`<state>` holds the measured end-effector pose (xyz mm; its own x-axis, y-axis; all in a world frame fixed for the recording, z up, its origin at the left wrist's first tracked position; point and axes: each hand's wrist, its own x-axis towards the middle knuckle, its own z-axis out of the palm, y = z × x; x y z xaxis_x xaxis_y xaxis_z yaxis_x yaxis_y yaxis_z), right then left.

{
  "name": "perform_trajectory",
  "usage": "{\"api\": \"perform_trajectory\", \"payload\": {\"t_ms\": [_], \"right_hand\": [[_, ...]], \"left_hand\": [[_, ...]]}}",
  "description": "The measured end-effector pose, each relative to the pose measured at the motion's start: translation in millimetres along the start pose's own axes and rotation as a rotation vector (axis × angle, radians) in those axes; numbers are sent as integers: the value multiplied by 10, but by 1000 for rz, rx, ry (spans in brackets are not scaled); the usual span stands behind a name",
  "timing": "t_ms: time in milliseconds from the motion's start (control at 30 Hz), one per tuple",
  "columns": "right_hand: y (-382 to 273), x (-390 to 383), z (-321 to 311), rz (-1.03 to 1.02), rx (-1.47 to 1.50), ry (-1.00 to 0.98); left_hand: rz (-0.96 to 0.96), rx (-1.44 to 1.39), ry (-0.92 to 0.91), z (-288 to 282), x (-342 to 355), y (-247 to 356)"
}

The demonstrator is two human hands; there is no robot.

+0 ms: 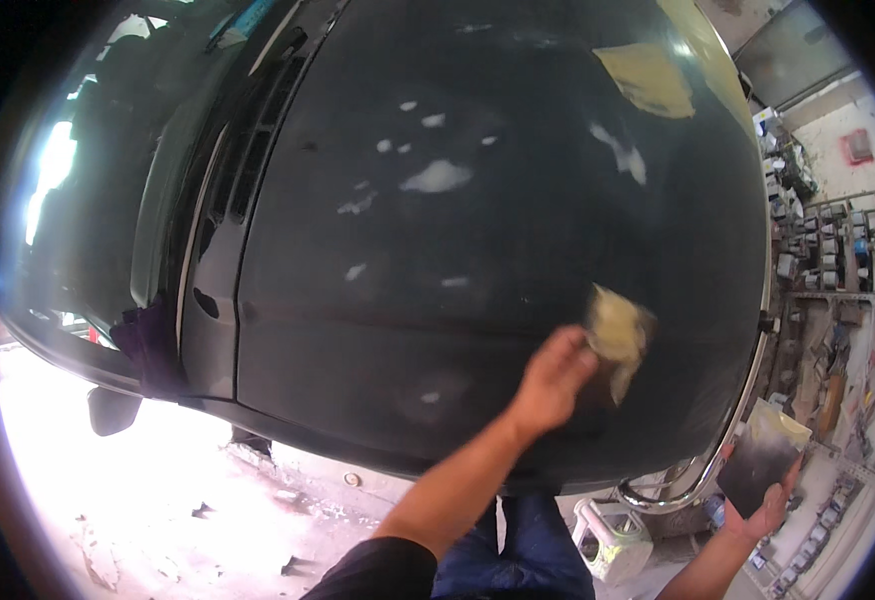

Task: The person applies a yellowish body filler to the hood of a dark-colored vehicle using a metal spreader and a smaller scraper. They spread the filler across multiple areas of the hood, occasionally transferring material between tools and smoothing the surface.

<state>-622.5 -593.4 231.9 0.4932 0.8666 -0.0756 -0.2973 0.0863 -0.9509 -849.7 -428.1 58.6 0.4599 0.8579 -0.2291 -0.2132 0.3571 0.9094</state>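
A dark grey car hood (388,330) with pale worn spots lies before me. My left hand (558,378) is closed, pinching a thin spreader whose outline is smeared by motion. Right at its edge is a yellow putty patch (618,330); where blade and putty part I cannot tell. Down at the right, beyond the hood's front edge, my right hand (770,512) grips a dark flat putty board (758,465) with yellow putty along its upper edge. Another yellow putty patch (648,80) covers the hood's far right part.
The windshield (108,190) is on the left, with a side mirror (113,410) below. A curved chrome bar (673,500) runs by the hood's front corner. Near my legs stands a white step stool (610,540). Shelves (838,295) packed with cans and tools line the right.
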Motion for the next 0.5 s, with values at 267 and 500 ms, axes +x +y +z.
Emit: {"api": "perform_trajectory", "payload": {"t_ms": [267,500], "right_hand": [[0,95,198,31,48,150],[-7,270,364,33,46,102]], "left_hand": [[136,-462,167,-755,272,634],[-150,-434,170,-323,-76,227]]}}
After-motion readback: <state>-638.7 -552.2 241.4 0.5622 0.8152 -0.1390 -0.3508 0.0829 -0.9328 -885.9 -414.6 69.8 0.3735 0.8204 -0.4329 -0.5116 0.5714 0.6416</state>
